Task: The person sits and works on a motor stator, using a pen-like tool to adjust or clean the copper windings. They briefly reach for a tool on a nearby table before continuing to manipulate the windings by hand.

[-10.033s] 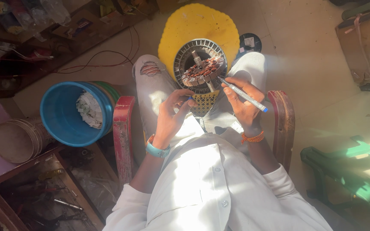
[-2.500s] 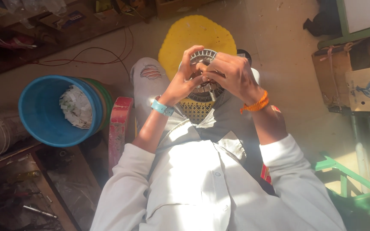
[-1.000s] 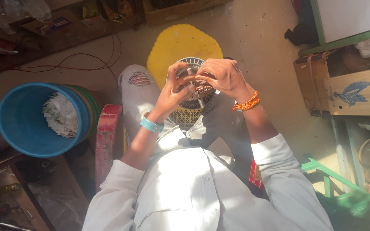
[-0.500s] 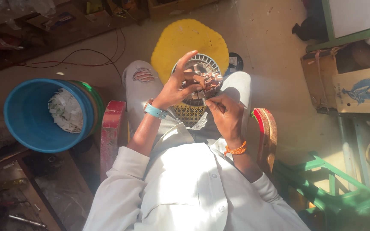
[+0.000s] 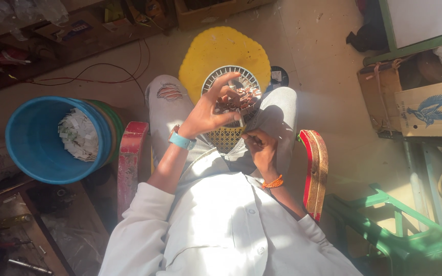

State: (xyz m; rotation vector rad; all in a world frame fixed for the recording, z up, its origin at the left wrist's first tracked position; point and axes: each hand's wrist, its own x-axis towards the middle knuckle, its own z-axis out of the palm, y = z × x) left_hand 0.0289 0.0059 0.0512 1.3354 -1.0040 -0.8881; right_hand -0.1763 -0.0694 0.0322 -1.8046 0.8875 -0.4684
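The round wound stator [image 5: 231, 94] rests on the person's lap, between the knees, above a yellow round mat [image 5: 221, 51] on the floor. The left hand [image 5: 211, 110] lies on its rim at about eight o'clock, fingers spread and curled over the copper windings. The right hand [image 5: 259, 148] sits just below the stator, at about five o'clock, fingers pressed together pinching a thin tool [image 5: 242, 122] that points up to the windings. A blue bucket [image 5: 42, 138] stands well apart at nine o'clock.
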